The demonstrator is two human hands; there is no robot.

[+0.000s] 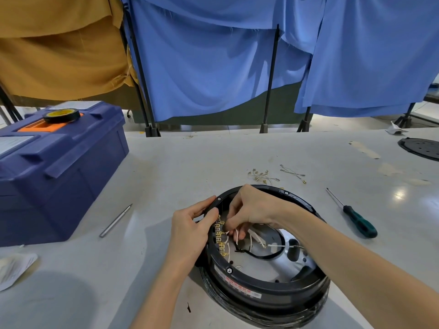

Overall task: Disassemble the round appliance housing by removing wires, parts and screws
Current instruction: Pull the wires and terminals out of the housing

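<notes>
Head view: table (213, 157), grey top. Far left, near edge: a crumpled white packet (14, 269). Behind it stands a blue toolbox (61, 176), lid down, with a roll of black tape (62, 115) lying flat on the orange handle recess. Just right of the toolbox lies a slim metal rod (115, 220), set diagonally, tip pointing away. Left hand (190, 231) grips the left rim of the round housing (280, 284): thumb over the top of the rim, fingers curled against the outer wall. The housing sits at centre, near the table's front edge, open side up, black, with a red-and-white label on the near inner wall. A row of brass terminals (219, 236) runs along its inner left wall. Right hand (251, 210) reaches in from the right across the housing, fingers curled downward and pinching a white wire (236, 235) right beside the terminals. More white leads and a black cable loop (266, 255) lie on the housing floor. Beyond the housing: two small clusters of loose wires (263, 176) with metal end lugs, lying on the table. Right of the housing: a green-handled screwdriver (356, 217), diagonal, blade pointing away. Far right edge: a black round plate (422, 148), partly out of frame.
</notes>
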